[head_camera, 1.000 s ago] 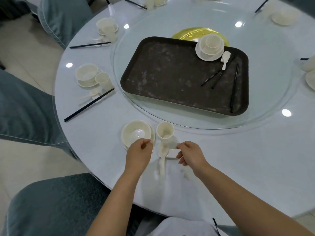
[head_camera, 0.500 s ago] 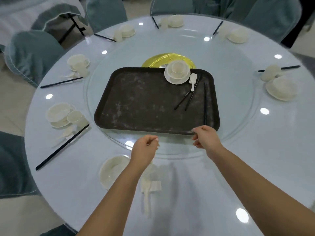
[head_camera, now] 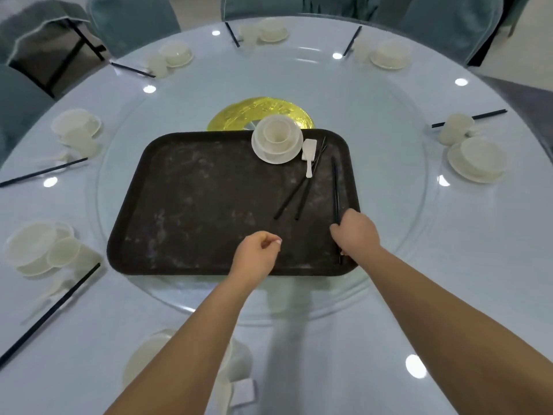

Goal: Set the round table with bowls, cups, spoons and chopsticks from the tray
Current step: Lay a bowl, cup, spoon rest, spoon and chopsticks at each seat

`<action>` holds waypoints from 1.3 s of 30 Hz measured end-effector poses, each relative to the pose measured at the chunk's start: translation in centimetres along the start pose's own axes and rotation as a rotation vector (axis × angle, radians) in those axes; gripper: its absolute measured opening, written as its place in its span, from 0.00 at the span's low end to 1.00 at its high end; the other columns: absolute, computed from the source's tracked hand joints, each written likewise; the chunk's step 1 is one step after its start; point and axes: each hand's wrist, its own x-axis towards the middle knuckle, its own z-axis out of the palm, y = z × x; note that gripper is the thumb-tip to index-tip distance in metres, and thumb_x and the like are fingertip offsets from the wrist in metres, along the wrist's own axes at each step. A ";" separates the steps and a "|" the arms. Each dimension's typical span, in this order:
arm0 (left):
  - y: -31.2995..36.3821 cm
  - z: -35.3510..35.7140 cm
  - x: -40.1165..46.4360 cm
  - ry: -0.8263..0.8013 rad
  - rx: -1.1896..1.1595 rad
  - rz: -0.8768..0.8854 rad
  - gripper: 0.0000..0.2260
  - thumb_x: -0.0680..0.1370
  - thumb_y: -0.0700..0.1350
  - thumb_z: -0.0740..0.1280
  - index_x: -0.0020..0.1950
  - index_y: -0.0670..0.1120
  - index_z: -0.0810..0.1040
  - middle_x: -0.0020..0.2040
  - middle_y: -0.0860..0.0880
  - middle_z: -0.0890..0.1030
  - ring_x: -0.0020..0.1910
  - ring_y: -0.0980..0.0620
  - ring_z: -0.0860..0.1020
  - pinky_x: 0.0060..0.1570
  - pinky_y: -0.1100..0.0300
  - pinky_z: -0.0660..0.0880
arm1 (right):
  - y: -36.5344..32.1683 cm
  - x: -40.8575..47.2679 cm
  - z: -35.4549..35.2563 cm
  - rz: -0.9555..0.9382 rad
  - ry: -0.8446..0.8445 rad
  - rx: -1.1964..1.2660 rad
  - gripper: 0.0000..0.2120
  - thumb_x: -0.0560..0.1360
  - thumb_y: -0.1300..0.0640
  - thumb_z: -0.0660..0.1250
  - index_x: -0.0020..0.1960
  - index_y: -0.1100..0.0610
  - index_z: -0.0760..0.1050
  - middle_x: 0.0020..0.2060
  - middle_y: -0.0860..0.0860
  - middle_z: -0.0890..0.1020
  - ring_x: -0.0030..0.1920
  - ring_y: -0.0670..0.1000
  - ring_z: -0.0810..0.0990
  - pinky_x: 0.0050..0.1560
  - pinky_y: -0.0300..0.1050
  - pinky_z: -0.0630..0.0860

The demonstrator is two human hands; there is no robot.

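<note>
A dark brown tray (head_camera: 194,205) lies on the glass turntable. At its far right stands a cream bowl with a cup inside (head_camera: 276,139) on a saucer, a white spoon (head_camera: 308,155) beside it, and a loose pair of black chopsticks (head_camera: 302,187). My right hand (head_camera: 354,233) grips another black chopstick pair (head_camera: 335,187) at the tray's right edge. Over the tray's near edge hovers my left hand (head_camera: 256,254), fingers loosely curled and holding nothing. A bowl (head_camera: 146,363) stands on the table under my left forearm, partly hidden.
Place settings with bowls, cups and black chopsticks ring the round white table (head_camera: 449,280), such as one at the left (head_camera: 39,250) and one at the right (head_camera: 475,160). A gold disc (head_camera: 239,115) sits under the turntable's centre. Blue-covered chairs (head_camera: 134,22) surround the table.
Both hands left the near place setting and reached forward onto the tray. My right hand closed round the chopstick pair at the tray's right edge. The view tilted up.
</note>
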 end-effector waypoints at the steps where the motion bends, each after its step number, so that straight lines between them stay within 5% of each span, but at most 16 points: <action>1: -0.2 0.2 0.4 -0.010 0.008 -0.012 0.08 0.79 0.46 0.66 0.53 0.46 0.82 0.47 0.50 0.83 0.49 0.52 0.80 0.53 0.56 0.75 | 0.0 0.5 0.1 0.004 -0.014 -0.026 0.07 0.78 0.56 0.62 0.46 0.60 0.70 0.33 0.52 0.73 0.37 0.56 0.75 0.38 0.45 0.71; 7: -1.4 1.2 0.8 -0.057 -0.005 -0.061 0.06 0.80 0.47 0.65 0.53 0.51 0.81 0.46 0.57 0.81 0.47 0.60 0.77 0.46 0.64 0.75 | -0.2 2.2 0.6 0.041 -0.097 -0.050 0.11 0.77 0.53 0.65 0.40 0.59 0.71 0.34 0.54 0.78 0.35 0.57 0.81 0.40 0.48 0.80; 16: -0.7 1.7 -0.9 -0.007 -0.115 -0.031 0.06 0.79 0.44 0.65 0.49 0.53 0.81 0.45 0.58 0.82 0.45 0.62 0.78 0.39 0.72 0.69 | 0.1 2.2 0.6 0.137 -0.195 0.079 0.11 0.75 0.56 0.64 0.37 0.61 0.72 0.19 0.54 0.78 0.17 0.51 0.77 0.26 0.40 0.75; 21: 0.1 1.6 -1.9 -0.045 -0.139 -0.053 0.08 0.79 0.43 0.65 0.49 0.56 0.80 0.46 0.56 0.82 0.46 0.61 0.78 0.39 0.70 0.70 | 0.3 0.8 0.4 0.101 -0.198 0.171 0.13 0.76 0.58 0.63 0.34 0.60 0.68 0.19 0.54 0.79 0.18 0.50 0.77 0.25 0.37 0.73; 25: 0.7 1.2 -3.1 -0.052 -0.246 -0.073 0.06 0.79 0.44 0.64 0.51 0.54 0.80 0.49 0.54 0.83 0.48 0.57 0.81 0.50 0.61 0.78 | -1.2 -1.4 -0.3 -0.043 -0.199 0.295 0.07 0.76 0.58 0.63 0.41 0.60 0.69 0.24 0.55 0.81 0.23 0.52 0.81 0.27 0.40 0.77; 28: 1.4 0.9 -4.5 -0.116 -0.384 -0.150 0.09 0.81 0.45 0.64 0.59 0.48 0.79 0.51 0.49 0.83 0.43 0.51 0.84 0.47 0.55 0.82 | -3.2 -3.8 -1.1 -0.097 -0.269 0.489 0.06 0.77 0.59 0.64 0.49 0.62 0.72 0.27 0.57 0.83 0.28 0.55 0.84 0.30 0.44 0.81; 32: 2.0 0.0 -7.1 -0.180 -0.529 -0.146 0.08 0.82 0.45 0.62 0.57 0.47 0.80 0.49 0.45 0.84 0.39 0.46 0.85 0.37 0.57 0.81 | -5.4 -7.2 -2.3 -0.099 -0.365 0.709 0.05 0.78 0.62 0.65 0.51 0.65 0.73 0.29 0.58 0.82 0.27 0.54 0.83 0.27 0.42 0.79; 39: 0.7 -2.2 -11.8 -0.130 -0.759 -0.086 0.09 0.81 0.37 0.63 0.54 0.45 0.82 0.44 0.44 0.85 0.38 0.50 0.84 0.39 0.62 0.80 | -6.4 -12.6 -1.8 -0.203 -0.335 0.723 0.07 0.76 0.59 0.70 0.47 0.63 0.76 0.27 0.54 0.78 0.21 0.47 0.74 0.23 0.38 0.72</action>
